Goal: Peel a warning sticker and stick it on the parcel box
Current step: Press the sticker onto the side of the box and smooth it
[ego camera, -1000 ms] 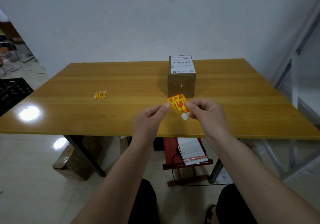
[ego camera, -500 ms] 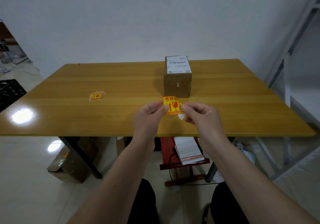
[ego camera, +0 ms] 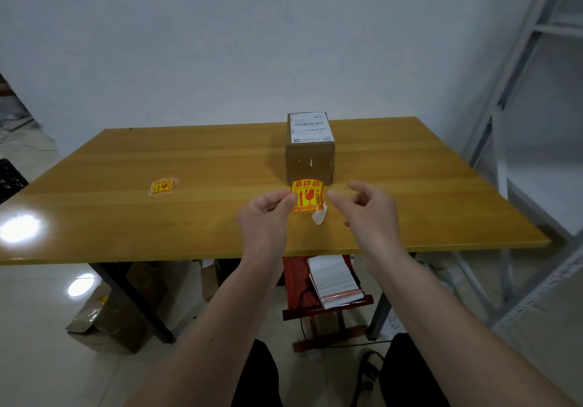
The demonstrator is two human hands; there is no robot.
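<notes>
A yellow and red warning sticker point(ego camera: 307, 195) is pinched at its left edge by my left hand point(ego camera: 266, 216), held upright just above the table. A white curl of backing paper point(ego camera: 319, 216) hangs at its lower right corner. My right hand point(ego camera: 369, 211) sits a short gap to the sticker's right, fingers apart and holding nothing. The brown parcel box point(ego camera: 310, 162), with a white shipping label on top, stands on the table right behind the sticker.
A small pile of spare warning stickers point(ego camera: 161, 186) lies on the wooden table point(ego camera: 126, 211) at the left. A grey metal rack point(ego camera: 520, 122) rises at the right. Under the table stand a red stool point(ego camera: 325, 305) with papers and a cardboard box point(ego camera: 107, 318).
My right hand has let go of the sticker's right edge and opened, moving slightly right. My left hand keeps the sticker, now raised a little toward the box.
</notes>
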